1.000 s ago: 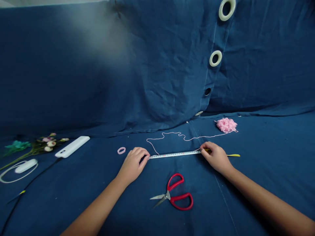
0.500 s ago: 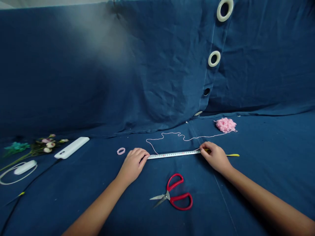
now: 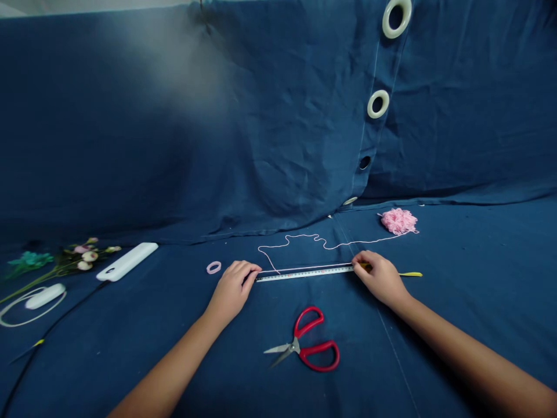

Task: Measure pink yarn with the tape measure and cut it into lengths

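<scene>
A white tape measure (image 3: pixel 304 273) lies stretched across the blue cloth between my hands. My left hand (image 3: pixel 232 288) pinches the pink yarn (image 3: pixel 304 268) near the tape's left end. At the other end, my right hand (image 3: pixel 379 278) closes on the tape, its yellow case mostly hidden under the fingers and a yellow strap showing to the right. The yarn runs straight just above the tape, then loops behind it to a pink yarn heap (image 3: pixel 399 221). Red-handled scissors (image 3: pixel 302 342) lie with blades apart in front of the tape.
A pale pink ring (image 3: pixel 213 267) lies left of my left hand. Farther left are a white device (image 3: pixel 127 262) with a black cable, a smaller white device (image 3: pixel 45 296) and artificial flowers (image 3: pixel 87 255). Blue cloth with rings (image 3: pixel 378 104) hangs behind.
My left hand has shifted slightly left. The yarn between my hands is now pulled straight along the tape's far edge, and the tape's left end shows.
</scene>
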Tool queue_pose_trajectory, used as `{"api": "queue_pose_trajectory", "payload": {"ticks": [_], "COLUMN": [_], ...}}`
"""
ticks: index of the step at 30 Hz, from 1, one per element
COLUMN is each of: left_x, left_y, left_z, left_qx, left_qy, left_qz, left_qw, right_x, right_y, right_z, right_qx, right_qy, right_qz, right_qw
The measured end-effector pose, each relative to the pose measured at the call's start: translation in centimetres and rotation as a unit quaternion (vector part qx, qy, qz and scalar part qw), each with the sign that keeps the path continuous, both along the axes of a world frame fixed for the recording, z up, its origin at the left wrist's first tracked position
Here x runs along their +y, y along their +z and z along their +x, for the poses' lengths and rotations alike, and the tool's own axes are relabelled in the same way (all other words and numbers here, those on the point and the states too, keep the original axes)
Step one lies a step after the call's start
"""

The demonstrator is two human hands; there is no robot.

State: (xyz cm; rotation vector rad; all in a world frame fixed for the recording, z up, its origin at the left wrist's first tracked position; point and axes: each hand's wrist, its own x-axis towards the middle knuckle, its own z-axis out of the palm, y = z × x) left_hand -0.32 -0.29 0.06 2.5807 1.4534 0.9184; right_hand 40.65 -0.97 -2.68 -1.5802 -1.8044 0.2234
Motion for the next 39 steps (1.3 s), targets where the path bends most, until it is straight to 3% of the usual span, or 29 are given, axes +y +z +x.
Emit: {"api": "queue_pose_trajectory", "payload": {"ticks": [16, 39], "left_x": [-0.07, -0.40], "left_y": [-0.09, 0.59], "left_z": [-0.71, -0.62], "left_qx": [-0.008, 0.038], "left_qy": [0.001, -0.028], "left_qz": [0.031, -0.002], "left_qw": [0.999, 0.999], "right_x": [-0.01, 0.05], "right_y": [0.05, -0.08], "right_z": [-0.01, 0.12], "right_qx": [0.007, 0.003], "right_qy": [0.001, 0.002], "right_qz": [0.004, 0.006], "right_qw": [1.000, 1.000]}}
